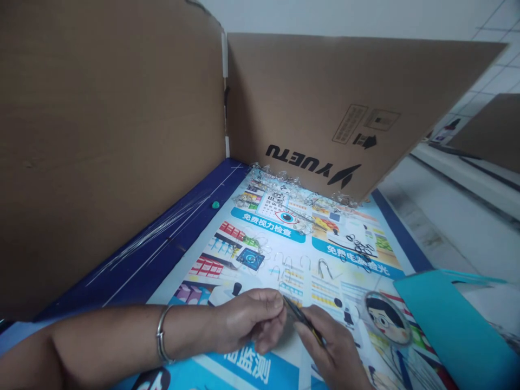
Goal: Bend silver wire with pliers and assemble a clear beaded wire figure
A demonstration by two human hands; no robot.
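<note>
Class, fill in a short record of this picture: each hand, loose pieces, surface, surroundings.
Left hand: silver metal bangle at wrist; fingertips at the tool's tip; anything pinched is too small to tell
Right hand: grips a dark, slim hand tool
Loose pieces: U-shaped, metal-looking wires beyond the hands; small round green object farther off, on the left
Surface: colourful printed sheet
Surroundings: brown cardboard panels at left and back; teal folded-looking item at right

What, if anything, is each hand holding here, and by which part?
The right hand holds a dark, plier-like tool by its handle end. The left hand is pinched near the tool's tip; whether it holds anything cannot be told.
</note>
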